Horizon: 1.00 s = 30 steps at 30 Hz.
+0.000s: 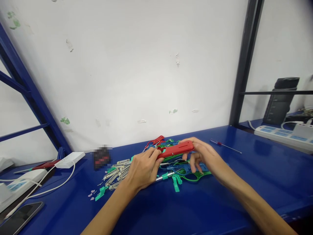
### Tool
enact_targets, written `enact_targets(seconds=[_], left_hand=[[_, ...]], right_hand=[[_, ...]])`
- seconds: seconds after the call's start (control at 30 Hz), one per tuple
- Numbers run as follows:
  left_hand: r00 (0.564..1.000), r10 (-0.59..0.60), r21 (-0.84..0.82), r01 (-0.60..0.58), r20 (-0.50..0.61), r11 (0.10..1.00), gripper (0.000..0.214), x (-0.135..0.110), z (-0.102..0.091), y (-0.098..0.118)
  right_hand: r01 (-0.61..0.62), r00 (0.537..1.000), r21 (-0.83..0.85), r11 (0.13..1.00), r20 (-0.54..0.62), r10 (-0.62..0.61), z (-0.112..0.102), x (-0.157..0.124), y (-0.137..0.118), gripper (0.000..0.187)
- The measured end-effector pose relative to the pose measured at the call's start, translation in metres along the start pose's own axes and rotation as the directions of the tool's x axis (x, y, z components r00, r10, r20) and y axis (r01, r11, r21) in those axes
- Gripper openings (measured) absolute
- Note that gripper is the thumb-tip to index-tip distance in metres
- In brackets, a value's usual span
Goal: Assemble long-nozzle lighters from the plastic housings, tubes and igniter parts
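Observation:
A long red plastic handle piece [176, 149] is held level above the blue workbench [256, 176] between both hands. My left hand [143, 169] pinches its near end with closed fingers. My right hand [202, 155] wraps its far end, thumb on top. Directly beneath lies a heap of blue, green and red plastic frame parts [186, 169]. Left of the heap sit several silver metal blades [117, 171] and small teal plastic pieces [176, 182].
A thin red-handled screwdriver [225, 146] lies behind the right hand. White power strips sit at the right [281, 133] and the left [70, 159], with a white cable. A phone [21, 217] lies at the near left corner. Black shelf post [242, 65] stands at right.

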<state>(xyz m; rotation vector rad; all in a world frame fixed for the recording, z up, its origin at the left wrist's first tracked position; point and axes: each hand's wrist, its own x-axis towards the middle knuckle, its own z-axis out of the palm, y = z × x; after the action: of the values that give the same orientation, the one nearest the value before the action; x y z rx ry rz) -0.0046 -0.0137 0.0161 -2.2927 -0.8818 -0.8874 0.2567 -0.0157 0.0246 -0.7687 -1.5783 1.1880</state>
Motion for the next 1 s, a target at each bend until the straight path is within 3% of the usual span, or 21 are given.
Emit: enact_targets(seconds=[0.27, 0.5, 0.63, 1.0], left_hand=[[0.999, 0.015, -0.015, -0.014, 0.048, 1.0, 0.026, 0.002, -0.002, 0.004], [0.999, 0.04, -0.002, -0.04, 0.034, 0.999, 0.026, 0.002, 0.004, 0.004], [0.998, 0.065, 0.004, -0.065, -0.011, 0.998, 0.026, 0.0, 0.01, -0.001], [0.994, 0.095, -0.02, -0.096, -0.05, 0.995, 0.026, 0.003, 0.007, -0.001]], right_hand=[[-0.12, 0.983, 0.006, 0.993, -0.137, 0.12, -0.015, 0.003, -0.002, 0.035], [-0.126, 0.962, 0.015, 0.992, -0.244, 0.126, -0.036, 0.002, -0.005, 0.03], [-0.118, 0.959, 0.007, 0.993, -0.258, 0.116, -0.037, 0.0, -0.011, 0.022], [-0.118, 0.963, -0.027, 0.993, -0.249, 0.108, -0.042, -0.002, -0.016, 0.021]])
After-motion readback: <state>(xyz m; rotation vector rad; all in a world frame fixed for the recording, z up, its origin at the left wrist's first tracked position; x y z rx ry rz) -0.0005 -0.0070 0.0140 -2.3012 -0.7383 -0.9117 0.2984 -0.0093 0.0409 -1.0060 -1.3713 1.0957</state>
